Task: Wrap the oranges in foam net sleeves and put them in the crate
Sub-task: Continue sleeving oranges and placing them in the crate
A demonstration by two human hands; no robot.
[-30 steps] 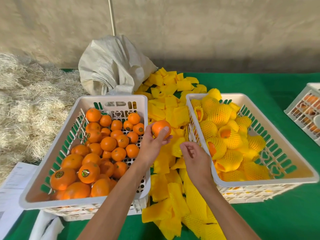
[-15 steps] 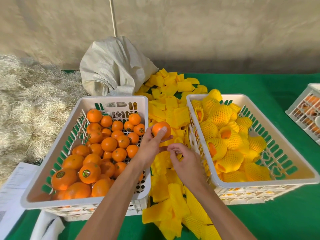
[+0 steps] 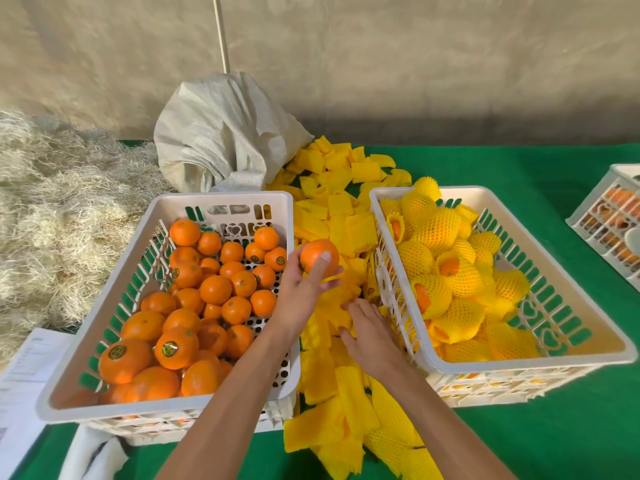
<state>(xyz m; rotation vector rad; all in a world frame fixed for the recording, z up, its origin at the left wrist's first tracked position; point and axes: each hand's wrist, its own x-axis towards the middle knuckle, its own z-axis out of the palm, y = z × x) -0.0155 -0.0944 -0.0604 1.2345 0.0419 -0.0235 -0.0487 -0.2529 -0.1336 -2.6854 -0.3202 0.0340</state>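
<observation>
One round orange [image 3: 317, 257] gripped by left hand [image 3: 304, 292]; right hand [image 3: 369, 332] presses spongy foam sleeves [image 3: 332, 310], fingers hidden.

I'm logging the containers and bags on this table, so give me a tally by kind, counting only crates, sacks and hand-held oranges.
White crates: 3, bare oranges, wrapped oranges, one at the right edge
Grey sacks: 1
Oranges in hand: 1, in the left hand
Total: 5

Beige wall [image 3: 415, 57] behind; green table cloth [image 3: 519, 445]; straw heap [image 3: 52, 220] at left.
</observation>
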